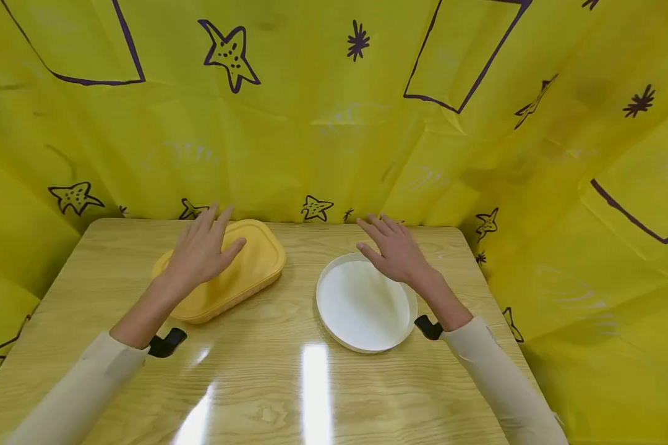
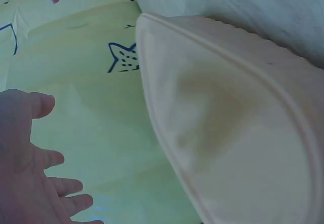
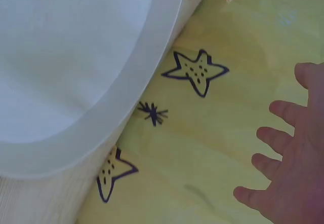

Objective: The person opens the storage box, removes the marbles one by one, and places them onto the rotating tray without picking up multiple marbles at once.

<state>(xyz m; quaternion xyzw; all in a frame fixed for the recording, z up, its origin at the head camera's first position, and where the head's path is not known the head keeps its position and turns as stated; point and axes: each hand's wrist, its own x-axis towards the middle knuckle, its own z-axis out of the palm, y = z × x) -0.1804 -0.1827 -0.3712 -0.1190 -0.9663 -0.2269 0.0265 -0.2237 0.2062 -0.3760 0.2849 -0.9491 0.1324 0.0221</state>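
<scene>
My left hand (image 1: 199, 250) hovers over a yellow lidded box (image 1: 250, 262), fingers spread and holding nothing. A soft shadow falls on the box's lid (image 2: 228, 133) in the left wrist view, with the hand (image 2: 30, 168) apart from it. Over the far right rim of a round white tray (image 1: 362, 306) is my right hand (image 1: 395, 250), its fingers stretched out and nothing in them. The right wrist view shows the tray's raised rim (image 3: 116, 92) at left and the spread fingers of the right hand (image 3: 293, 148) at right.
Both containers stand on a light wooden table (image 1: 256, 383) with glare streaks near the front. Yellow cloth (image 1: 312, 142) printed with dark stars and outlines hangs behind the table and along its sides. Dark bands (image 1: 167, 343) sit at the wrists.
</scene>
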